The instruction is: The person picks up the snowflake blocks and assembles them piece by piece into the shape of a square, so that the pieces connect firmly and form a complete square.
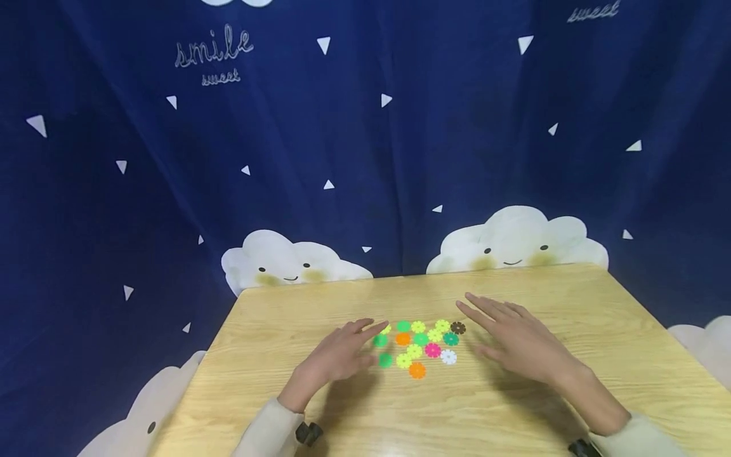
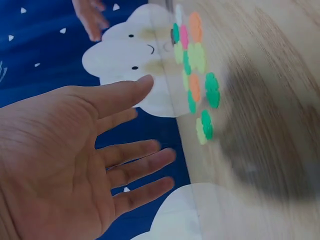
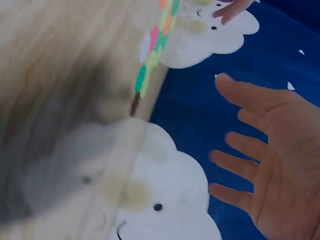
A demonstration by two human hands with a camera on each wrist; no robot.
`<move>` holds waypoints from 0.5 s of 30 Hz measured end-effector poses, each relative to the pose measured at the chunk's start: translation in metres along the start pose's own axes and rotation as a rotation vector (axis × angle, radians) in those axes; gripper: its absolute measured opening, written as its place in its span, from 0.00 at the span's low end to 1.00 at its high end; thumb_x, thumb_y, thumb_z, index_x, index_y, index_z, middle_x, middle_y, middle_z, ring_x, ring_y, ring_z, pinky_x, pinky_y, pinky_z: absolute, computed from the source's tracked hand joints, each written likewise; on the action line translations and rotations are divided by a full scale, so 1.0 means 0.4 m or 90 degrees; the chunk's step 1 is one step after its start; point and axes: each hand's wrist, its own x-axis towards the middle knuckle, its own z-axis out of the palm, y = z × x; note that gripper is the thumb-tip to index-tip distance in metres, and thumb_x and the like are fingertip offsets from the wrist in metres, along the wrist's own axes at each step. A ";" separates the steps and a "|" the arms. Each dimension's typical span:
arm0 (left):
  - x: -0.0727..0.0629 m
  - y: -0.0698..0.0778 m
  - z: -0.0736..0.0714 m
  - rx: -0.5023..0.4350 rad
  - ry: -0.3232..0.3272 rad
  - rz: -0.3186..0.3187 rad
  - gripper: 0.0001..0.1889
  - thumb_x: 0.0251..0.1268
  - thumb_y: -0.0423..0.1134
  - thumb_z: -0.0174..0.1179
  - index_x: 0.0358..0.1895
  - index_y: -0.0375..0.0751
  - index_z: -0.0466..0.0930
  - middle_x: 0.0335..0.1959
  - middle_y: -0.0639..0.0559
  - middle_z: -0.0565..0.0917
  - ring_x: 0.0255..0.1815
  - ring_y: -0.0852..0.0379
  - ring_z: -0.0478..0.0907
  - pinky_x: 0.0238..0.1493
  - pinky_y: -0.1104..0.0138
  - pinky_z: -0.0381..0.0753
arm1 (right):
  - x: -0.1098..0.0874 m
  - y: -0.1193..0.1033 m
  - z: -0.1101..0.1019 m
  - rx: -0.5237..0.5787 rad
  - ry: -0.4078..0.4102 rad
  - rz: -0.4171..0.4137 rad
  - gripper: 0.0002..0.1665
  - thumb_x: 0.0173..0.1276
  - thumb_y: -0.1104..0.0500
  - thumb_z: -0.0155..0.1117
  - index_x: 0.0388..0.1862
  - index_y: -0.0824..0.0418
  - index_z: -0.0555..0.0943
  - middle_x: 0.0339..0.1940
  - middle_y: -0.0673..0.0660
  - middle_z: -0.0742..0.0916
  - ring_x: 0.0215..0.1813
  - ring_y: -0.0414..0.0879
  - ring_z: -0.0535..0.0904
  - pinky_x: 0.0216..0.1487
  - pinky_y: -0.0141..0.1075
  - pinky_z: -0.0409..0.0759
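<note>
Several small flat notched discs lie in a loose cluster on the wooden table, among them a pink disc (image 1: 433, 350), a white disc (image 1: 448, 357), a brown disc (image 1: 458, 328) and an orange disc (image 1: 417, 370). At the cluster's left side my left hand (image 1: 342, 353) hovers with fingers extended, nearest a green disc (image 1: 385, 360). Across from it, my right hand (image 1: 516, 336) is held over the table with its fingers spread, close to the brown disc. In both wrist views the left palm (image 2: 55, 155) and right palm (image 3: 290, 165) hold nothing.
The pale wooden table (image 1: 274, 381) extends under both arms and ends at a far edge. Behind it hangs a dark blue curtain (image 1: 354, 139) printed with white triangles and smiling clouds. Each wrist wears a small black device (image 1: 309, 433) at the cuff.
</note>
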 end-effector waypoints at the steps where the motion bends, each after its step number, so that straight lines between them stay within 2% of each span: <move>1: 0.008 0.001 0.001 -0.002 -0.012 -0.006 0.34 0.76 0.47 0.63 0.81 0.56 0.63 0.77 0.42 0.69 0.75 0.40 0.69 0.70 0.43 0.72 | 0.006 -0.002 0.007 0.021 -0.017 0.005 0.45 0.69 0.48 0.74 0.82 0.50 0.66 0.76 0.57 0.76 0.71 0.59 0.76 0.67 0.60 0.73; 4: 0.032 0.002 0.010 0.002 -0.036 -0.021 0.32 0.72 0.44 0.67 0.77 0.51 0.70 0.68 0.44 0.78 0.68 0.46 0.77 0.61 0.51 0.81 | 0.031 -0.005 0.034 0.118 -0.088 0.024 0.36 0.71 0.51 0.72 0.75 0.54 0.74 0.63 0.56 0.85 0.59 0.55 0.84 0.54 0.52 0.83; 7: 0.056 0.002 0.025 0.007 -0.050 -0.025 0.26 0.69 0.44 0.70 0.69 0.48 0.79 0.58 0.50 0.84 0.56 0.56 0.81 0.47 0.60 0.84 | 0.060 -0.004 0.068 0.225 -0.159 0.035 0.26 0.71 0.55 0.72 0.66 0.60 0.80 0.50 0.54 0.88 0.47 0.49 0.85 0.41 0.42 0.84; 10: 0.076 0.005 0.043 0.009 -0.060 -0.021 0.22 0.66 0.45 0.72 0.62 0.47 0.84 0.46 0.54 0.87 0.37 0.63 0.76 0.29 0.68 0.74 | 0.079 -0.002 0.103 0.299 -0.206 0.031 0.21 0.69 0.60 0.73 0.59 0.63 0.82 0.46 0.54 0.88 0.42 0.44 0.82 0.38 0.36 0.81; 11: 0.082 0.007 0.049 0.011 -0.062 -0.019 0.19 0.66 0.45 0.73 0.57 0.46 0.86 0.46 0.55 0.88 0.34 0.64 0.73 0.26 0.69 0.69 | 0.081 -0.002 0.113 0.312 -0.216 0.030 0.20 0.68 0.61 0.74 0.58 0.63 0.83 0.45 0.54 0.87 0.41 0.43 0.81 0.37 0.36 0.80; 13: 0.090 0.011 0.060 0.019 -0.062 -0.020 0.16 0.64 0.45 0.74 0.53 0.47 0.87 0.46 0.57 0.87 0.29 0.64 0.67 0.22 0.69 0.64 | 0.082 -0.002 0.129 0.318 -0.228 0.027 0.20 0.66 0.62 0.75 0.56 0.62 0.83 0.43 0.52 0.86 0.40 0.40 0.78 0.37 0.35 0.78; 15: 0.095 0.015 0.069 0.035 -0.060 -0.025 0.17 0.63 0.46 0.75 0.53 0.48 0.87 0.43 0.57 0.86 0.28 0.64 0.67 0.23 0.70 0.65 | 0.081 -0.003 0.142 0.309 -0.230 0.022 0.20 0.65 0.62 0.77 0.55 0.61 0.83 0.40 0.50 0.83 0.38 0.39 0.75 0.34 0.35 0.76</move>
